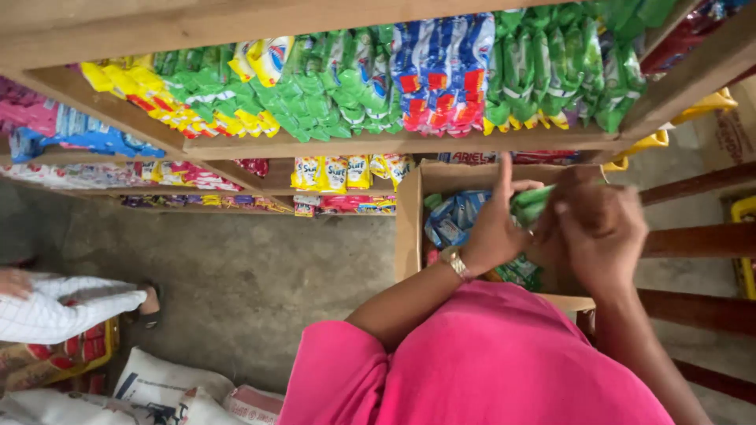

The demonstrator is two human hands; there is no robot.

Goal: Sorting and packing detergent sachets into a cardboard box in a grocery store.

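Note:
My left hand [494,224] and my right hand [597,228] are together over an open cardboard box [409,220], both gripping a bundle of green sachets [529,205]. The left index finger points up toward the shelf. A watch is on my left wrist. Inside the box lie blue packets [453,220] and more green packets [520,271]. Right above, a wooden shelf [394,143] holds rows of green, blue and yellow sachet packs.
Lower shelves [197,177] carry yellow, pink and blue packets. Another person's leg in white checked cloth [67,303] rests at the left on a concrete floor [236,275]. White sacks [157,386] lie at the bottom left. Dark wooden rails [693,240] stand at the right.

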